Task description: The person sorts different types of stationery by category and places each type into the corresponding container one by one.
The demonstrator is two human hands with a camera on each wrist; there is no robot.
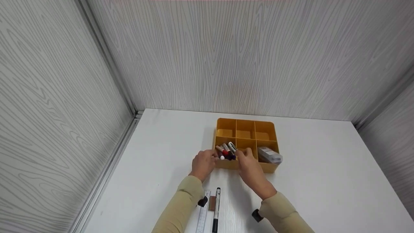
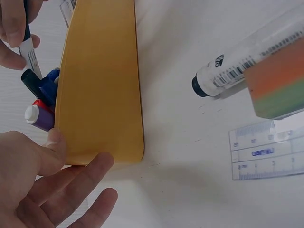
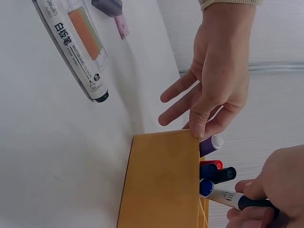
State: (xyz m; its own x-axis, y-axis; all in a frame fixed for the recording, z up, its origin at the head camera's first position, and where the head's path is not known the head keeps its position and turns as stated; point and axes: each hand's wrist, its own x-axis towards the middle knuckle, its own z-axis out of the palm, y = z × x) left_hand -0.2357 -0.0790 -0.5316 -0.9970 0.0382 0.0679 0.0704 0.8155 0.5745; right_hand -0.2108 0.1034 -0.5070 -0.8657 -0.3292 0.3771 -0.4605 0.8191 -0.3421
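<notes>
A yellow divided box [image 1: 225,165] stands on the white table. At its front left corner my left hand [image 1: 203,164] grips the wall, thumb at the rim and other fingers spread lower. My right hand [image 1: 250,168] pinches a whiteboard marker [image 3: 225,196] by its dark-capped end; the white barrel slants at the front left compartment. Bunched in that compartment are several markers, among them a purple marker [image 3: 209,146] with a white end, a red marker [image 3: 214,164] and a dark-capped marker [image 3: 225,175]. The lower parts of these are hidden behind the box wall.
A clear plastic case [image 1: 271,155] leans in the front right compartment. Nearer me on the table lie a black-and-white whiteboard marker [image 1: 217,207], an orange-and-green block [image 2: 278,85] and a clear ruler [image 1: 202,216]. Wood-grain panels [image 1: 207,64] rise behind and at the sides.
</notes>
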